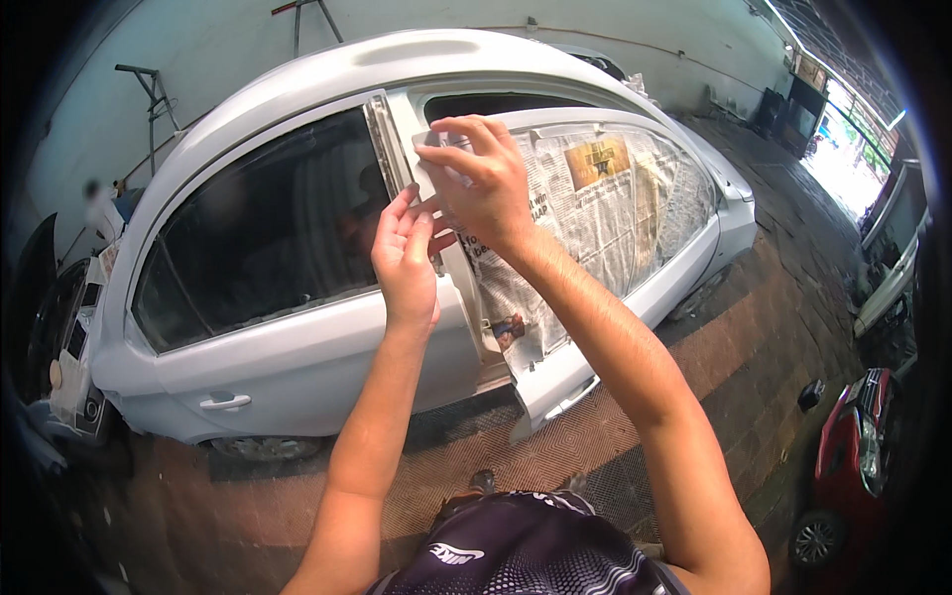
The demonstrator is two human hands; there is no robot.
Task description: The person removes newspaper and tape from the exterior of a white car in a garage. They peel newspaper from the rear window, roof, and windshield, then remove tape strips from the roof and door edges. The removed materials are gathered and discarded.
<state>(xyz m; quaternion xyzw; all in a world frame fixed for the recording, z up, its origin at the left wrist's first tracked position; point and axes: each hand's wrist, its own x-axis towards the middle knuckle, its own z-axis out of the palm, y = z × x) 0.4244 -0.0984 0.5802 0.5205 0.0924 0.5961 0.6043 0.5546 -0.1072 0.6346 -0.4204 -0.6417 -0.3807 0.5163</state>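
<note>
A white car [288, 349] stands side-on before me. Its front door [557, 394] is ajar, and newspaper sheets [595, 233] cover that door's window area. At the pillar [407, 124] between the doors, my right hand [486, 183] is raised with thumb and fingers pinched around a small pale piece, too blurred to name. Just below and left of it is my left hand [407, 256], palm turned up and fingers stretched toward the rear door's window frame edge [385, 139]. The left hand's fingers are apart and hold nothing that I can see.
The rear door has a dark window [268, 233] and a white handle [226, 402]. Metal stands [154, 99] lean by the far wall. On the right are a red car part [843, 436] and a wheel [819, 538]. Patterned tiles [446, 436] cover the floor below the car.
</note>
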